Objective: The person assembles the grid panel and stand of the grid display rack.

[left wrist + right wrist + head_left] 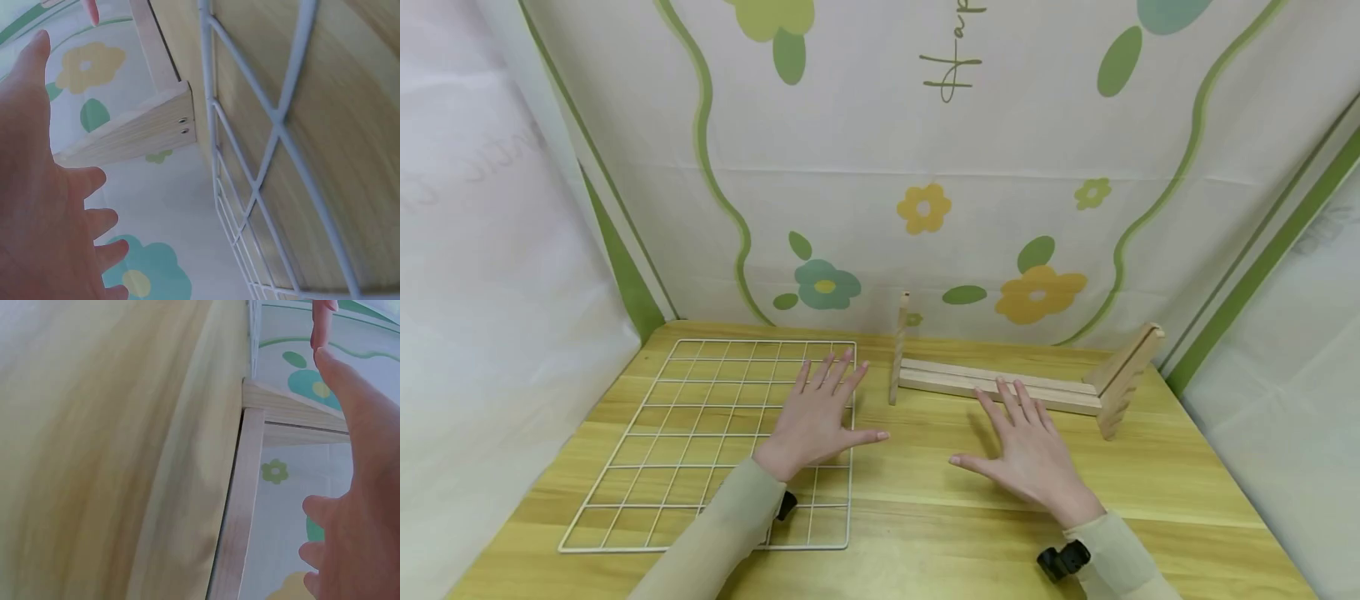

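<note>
My left hand (816, 417) is spread flat above the right side of a white wire grid panel (692, 435), fingers straight and holding nothing. To its right, my right hand (1030, 454) hovers over the table with its fingers fanned out, just in front of a wooden rack (1000, 386). The rack has a long base bar and an upright piece at each end; the right upright (1126, 379) has a notched edge. Two screws show in the left upright (150, 128) in the left wrist view. Neither hand appears to grip anything.
Beneath everything lies a wood-grain table (917, 533). A white cloth printed with flowers (970, 167) hangs behind it, and further white cloth (497, 250) closes off the left and right sides. A small black device (1063, 561) sits at the right wrist.
</note>
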`<state>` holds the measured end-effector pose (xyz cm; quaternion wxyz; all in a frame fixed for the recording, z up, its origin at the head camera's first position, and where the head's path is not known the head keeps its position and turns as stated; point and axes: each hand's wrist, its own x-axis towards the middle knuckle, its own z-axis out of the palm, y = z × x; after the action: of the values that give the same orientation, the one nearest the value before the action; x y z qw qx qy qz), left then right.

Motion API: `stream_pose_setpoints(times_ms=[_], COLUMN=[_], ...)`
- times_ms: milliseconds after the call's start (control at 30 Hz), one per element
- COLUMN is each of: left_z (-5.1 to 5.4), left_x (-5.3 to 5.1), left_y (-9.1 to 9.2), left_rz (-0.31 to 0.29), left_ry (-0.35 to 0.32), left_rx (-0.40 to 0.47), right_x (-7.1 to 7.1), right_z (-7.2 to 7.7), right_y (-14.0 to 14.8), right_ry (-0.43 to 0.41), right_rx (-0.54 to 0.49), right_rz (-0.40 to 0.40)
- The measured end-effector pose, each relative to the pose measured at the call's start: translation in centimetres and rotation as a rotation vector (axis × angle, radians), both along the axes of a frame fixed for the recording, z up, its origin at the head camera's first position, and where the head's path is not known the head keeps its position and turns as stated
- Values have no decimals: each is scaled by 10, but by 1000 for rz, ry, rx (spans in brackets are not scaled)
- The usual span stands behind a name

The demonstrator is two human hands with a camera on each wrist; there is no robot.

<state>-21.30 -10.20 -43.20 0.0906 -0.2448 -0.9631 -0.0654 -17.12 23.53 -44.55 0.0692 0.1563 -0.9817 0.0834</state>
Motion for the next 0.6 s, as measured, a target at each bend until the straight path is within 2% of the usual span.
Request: stream_pose_setpoints(times_ms=[200,367,467,600], left_z=[5,12,15,22], left_x=[-1,-3,-6,-7], left_y=[-6,-17,-24,-34], left_rz=[3,-11,-21,7], left_ry=[-1,51,44,-32], left_rx=[85,179,286,470], right_x=[-1,-1,0,1], right_z=[4,10,13,18], right_y=[-5,-12,-18,-27], right_ry=[20,1,-34,-64], right_rx=[-26,-118,-213,-322], right_rz=[2,1,2,16])
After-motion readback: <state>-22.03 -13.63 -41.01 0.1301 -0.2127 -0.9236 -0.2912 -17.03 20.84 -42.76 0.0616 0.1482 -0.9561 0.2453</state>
